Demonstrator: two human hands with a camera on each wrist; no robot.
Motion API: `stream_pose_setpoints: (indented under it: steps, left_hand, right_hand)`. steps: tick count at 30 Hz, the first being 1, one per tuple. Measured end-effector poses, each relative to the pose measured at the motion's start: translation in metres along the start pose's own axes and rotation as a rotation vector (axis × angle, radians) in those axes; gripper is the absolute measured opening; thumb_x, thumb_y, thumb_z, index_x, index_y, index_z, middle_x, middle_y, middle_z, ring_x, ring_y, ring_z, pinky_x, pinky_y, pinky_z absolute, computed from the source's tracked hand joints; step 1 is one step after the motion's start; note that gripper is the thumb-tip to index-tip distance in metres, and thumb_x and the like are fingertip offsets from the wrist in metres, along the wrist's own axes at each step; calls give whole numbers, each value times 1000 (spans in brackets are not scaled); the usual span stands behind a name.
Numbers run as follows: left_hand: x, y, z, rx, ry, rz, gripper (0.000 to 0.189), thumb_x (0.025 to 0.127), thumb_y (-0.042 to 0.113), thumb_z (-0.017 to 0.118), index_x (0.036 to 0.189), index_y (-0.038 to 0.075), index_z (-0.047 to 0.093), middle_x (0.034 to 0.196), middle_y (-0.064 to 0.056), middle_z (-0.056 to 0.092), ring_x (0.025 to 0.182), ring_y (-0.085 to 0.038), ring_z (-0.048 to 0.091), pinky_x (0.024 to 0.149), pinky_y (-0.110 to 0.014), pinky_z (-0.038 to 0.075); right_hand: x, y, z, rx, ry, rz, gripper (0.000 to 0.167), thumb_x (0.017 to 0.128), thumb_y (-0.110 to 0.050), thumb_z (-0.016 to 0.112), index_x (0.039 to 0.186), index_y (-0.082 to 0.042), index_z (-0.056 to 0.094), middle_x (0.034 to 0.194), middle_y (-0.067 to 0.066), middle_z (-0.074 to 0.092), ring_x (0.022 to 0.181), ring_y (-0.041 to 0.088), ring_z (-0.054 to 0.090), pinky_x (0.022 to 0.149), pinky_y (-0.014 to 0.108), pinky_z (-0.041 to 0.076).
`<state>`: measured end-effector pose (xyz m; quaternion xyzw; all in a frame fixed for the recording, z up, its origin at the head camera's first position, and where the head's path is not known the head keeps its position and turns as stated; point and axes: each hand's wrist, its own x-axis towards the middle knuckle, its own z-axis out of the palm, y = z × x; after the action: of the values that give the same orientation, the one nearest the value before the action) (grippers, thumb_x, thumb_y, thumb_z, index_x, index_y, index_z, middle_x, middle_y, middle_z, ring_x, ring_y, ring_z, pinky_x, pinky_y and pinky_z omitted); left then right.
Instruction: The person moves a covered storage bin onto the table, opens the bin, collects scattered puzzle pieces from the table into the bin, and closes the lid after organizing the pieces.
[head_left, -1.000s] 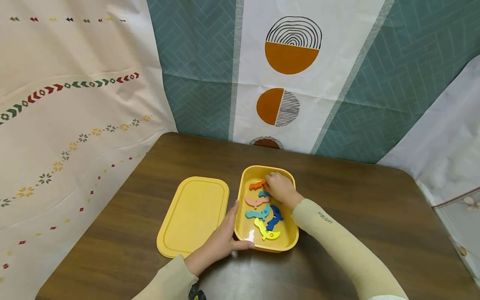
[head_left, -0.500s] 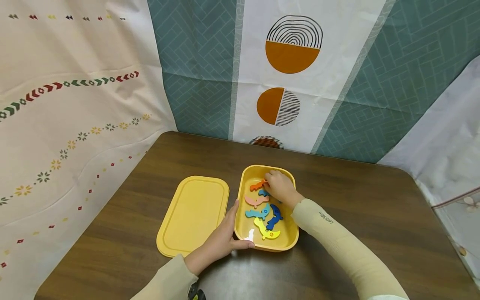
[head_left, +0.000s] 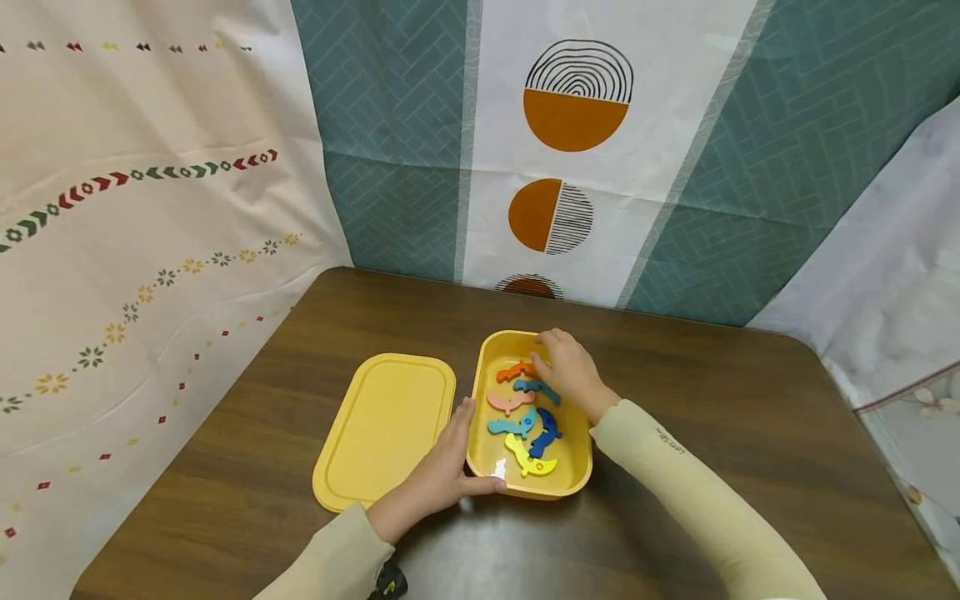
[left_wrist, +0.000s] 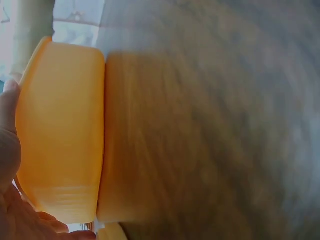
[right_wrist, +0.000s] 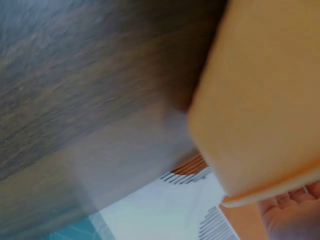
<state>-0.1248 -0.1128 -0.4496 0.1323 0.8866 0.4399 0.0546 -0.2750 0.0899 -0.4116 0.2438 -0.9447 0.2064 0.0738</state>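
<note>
A yellow plastic box (head_left: 570, 471) stands on the table with several curved, flat toy pieces in it. They are an orange piece (head_left: 513, 372), a mid-blue piece (head_left: 550, 392), a pink piece (head_left: 510, 403), a light blue piece (head_left: 504, 427), a dark blue piece (head_left: 546, 433) and a yellow piece (head_left: 531, 461). My left hand (head_left: 442, 467) rests against the box's near left corner, thumb along the near side and straight fingers at the left wall. Over the far right corner is my right hand (head_left: 573, 375), fingers loosely bent, with nothing visible between them.
A flat yellow lid (head_left: 386, 433) lies left of the box on the brown wooden table (head_left: 712, 400). Patterned cloths (head_left: 390, 150) hang behind the table and along its sides.
My right hand has let go of the orange piece and lifted slightly up and right, spreading its fingers. More of the mid-blue piece shows. The left hand stays at the box.
</note>
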Motion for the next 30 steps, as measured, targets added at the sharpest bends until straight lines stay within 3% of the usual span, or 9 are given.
stream_pose_setpoints:
  steps: [5, 14, 24, 30]
  left_hand:
    - [0, 1, -2, 21, -6, 16, 115, 73, 45, 80, 152, 0, 9, 158, -23, 7, 145, -37, 9, 112, -56, 22]
    - [3, 0, -15, 14, 10, -8, 106, 77, 41, 78, 151, 1, 14, 158, -21, 8, 145, -38, 11, 111, -57, 22]
    - [3, -5, -47, 34, 181, -45, 86, 86, 38, 70, 149, 3, 24, 157, -20, 12, 144, -39, 11, 110, -61, 23]
    - [-1, -20, -69, 71, 256, -55, 78, 90, 32, 65, 147, -3, 25, 154, -26, 13, 141, -45, 15, 106, -64, 24]
  right_hand:
    - [-11, -11, -13, 126, 53, 52, 33, 92, -17, 61, 119, 2, 60, 117, 18, 60, 108, 33, 57, 92, 47, 49]
    - [-35, -41, -28, 180, 162, 7, 33, 90, -16, 63, 118, 3, 60, 112, 17, 63, 101, 30, 58, 86, 45, 51]
    - [-60, -81, -32, 332, 209, -118, 36, 89, -12, 65, 121, 3, 58, 118, 17, 60, 106, 30, 58, 89, 46, 49]
    - [-73, -103, -25, 406, 135, -193, 44, 89, -13, 64, 128, 3, 52, 130, 16, 54, 117, 31, 53, 96, 46, 46]
